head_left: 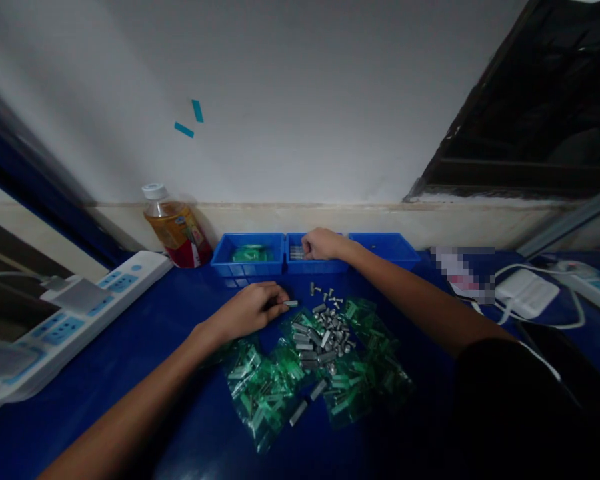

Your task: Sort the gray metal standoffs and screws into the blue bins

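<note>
My left hand (254, 308) pinches a small silver metal spacer (291, 303) between thumb and fingertips, just above the blue table. My right hand (325, 244) reaches into the middle blue bin (315, 267), its fingers closed together and pointing down. Silver pieces (296, 252) lie in that bin beside the fingertips; whatever the fingers hold is hidden. Between my arms is a pile of metal spacers (307, 347) and small screws (343, 339). Green plastic bags (263, 393) with parts inside surround the pile, and two spacers (298, 413) lie nearer to me.
A left bin (247, 269) holds green bags; a right bin (393, 250) contains a tiny piece. At the left stand a drink bottle (177, 227) and a power strip (80, 320). A white charger (526, 293) with cables lies right. The wall rises behind the bins.
</note>
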Tool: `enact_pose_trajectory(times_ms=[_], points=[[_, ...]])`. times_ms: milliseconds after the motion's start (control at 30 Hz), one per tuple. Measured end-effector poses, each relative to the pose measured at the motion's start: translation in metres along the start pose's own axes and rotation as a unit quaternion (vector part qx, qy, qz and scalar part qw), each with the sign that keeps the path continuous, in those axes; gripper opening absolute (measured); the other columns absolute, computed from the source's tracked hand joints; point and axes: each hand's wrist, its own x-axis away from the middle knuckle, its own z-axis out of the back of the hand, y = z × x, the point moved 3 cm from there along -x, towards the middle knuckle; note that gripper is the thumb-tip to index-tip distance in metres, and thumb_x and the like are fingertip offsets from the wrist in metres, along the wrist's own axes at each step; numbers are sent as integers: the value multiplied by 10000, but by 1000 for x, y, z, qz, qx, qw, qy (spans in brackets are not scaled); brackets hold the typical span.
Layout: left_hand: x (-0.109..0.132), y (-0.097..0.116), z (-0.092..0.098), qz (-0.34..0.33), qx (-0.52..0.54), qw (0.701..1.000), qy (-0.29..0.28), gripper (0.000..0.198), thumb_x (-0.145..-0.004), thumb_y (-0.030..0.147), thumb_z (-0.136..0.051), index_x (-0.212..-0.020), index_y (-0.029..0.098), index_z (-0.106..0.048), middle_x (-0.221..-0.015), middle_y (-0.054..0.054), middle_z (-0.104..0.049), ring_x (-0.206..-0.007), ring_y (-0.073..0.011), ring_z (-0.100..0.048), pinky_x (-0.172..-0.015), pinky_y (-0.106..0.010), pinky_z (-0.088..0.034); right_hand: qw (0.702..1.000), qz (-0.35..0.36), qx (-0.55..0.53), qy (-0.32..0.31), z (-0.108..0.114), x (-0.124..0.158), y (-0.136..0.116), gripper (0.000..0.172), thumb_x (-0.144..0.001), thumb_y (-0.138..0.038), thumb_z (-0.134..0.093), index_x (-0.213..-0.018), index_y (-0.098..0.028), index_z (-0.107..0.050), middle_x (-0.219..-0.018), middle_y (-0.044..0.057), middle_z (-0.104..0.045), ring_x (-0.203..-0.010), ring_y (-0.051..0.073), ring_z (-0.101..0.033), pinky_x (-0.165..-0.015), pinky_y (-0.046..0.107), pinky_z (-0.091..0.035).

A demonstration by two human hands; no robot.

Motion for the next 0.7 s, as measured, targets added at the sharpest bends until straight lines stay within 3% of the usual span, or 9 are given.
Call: enact_pose_trajectory(times_ms=[67, 133, 267, 333, 433, 600, 700], points=[[-3, 1, 2, 9, 15, 1000, 23, 205, -880, 302, -480, -911, 156, -621, -823, -34, -623, -720, -148, -562, -667, -258, -433, 999, 5, -43, 33, 8, 10, -2, 155, -735, -297, -697, -812, -164, -678, -740, 33, -659, -666, 141, -567, -571, 219, -344], [-5, 3, 5, 22, 26, 998, 54, 243, -896, 319, -447, -904, 152, -623, -838, -38, -628, -736, -152, -567, -669, -260, -430, 989, 5, -106, 105, 16, 30, -9, 141, -802, -289, -631, -809, -151, -658, -681, 15, -619, -616, 120, -534, -568, 219, -351], [-11, 11, 2, 29, 40, 996, 78, 322, -926, 329, -377, -805, 144, -610, -769, -21, -606, -688, -138, -548, -641, -246, -399, 950, 41, -177, 253, 10, 93, -44, 100, -853, -233, -548, -889, -156, -601, -741, 16, -582, -687, 134, -538, -651, 251, -410], [-14, 18, -4, 10, 55, 996, 67, 333, -931, 325, -369, -774, 141, -597, -752, -15, -595, -684, -131, -541, -645, -239, -391, 952, 96, -156, 245, -6, 121, -67, 208, -826, -244, -597, -1013, -157, -567, -876, 53, -592, -837, 178, -545, -746, 297, -434], [-19, 30, -12, -22, 76, 995, 54, 339, -938, 317, -359, -749, 137, -576, -738, -10, -578, -687, -123, -535, -655, -231, -388, 954, 103, -120, 253, -25, 146, -83, 123, -868, -188, -525, -982, -156, -557, -878, 73, -590, -859, 201, -534, -767, 329, -441], [-24, 47, -13, -30, 79, 995, 61, 378, -948, 335, -342, -702, 138, -552, -690, -1, -556, -651, -117, -522, -631, -230, -393, 928, 66, -185, 317, -28, 156, -76, 115, -881, -143, -477, -965, -171, -550, -892, 73, -598, -863, 186, -563, -769, 313, -456], [-22, 53, -12, -30, 97, 991, 85, 254, -928, 339, -410, -920, 156, -586, -762, 0, -602, -686, -122, -551, -629, -231, -419, 903, 24, -278, 327, -26, 155, -72, 96, -877, -166, -488, -935, -197, -559, -841, 40, -628, -784, 159, -603, -706, 278, -471]])
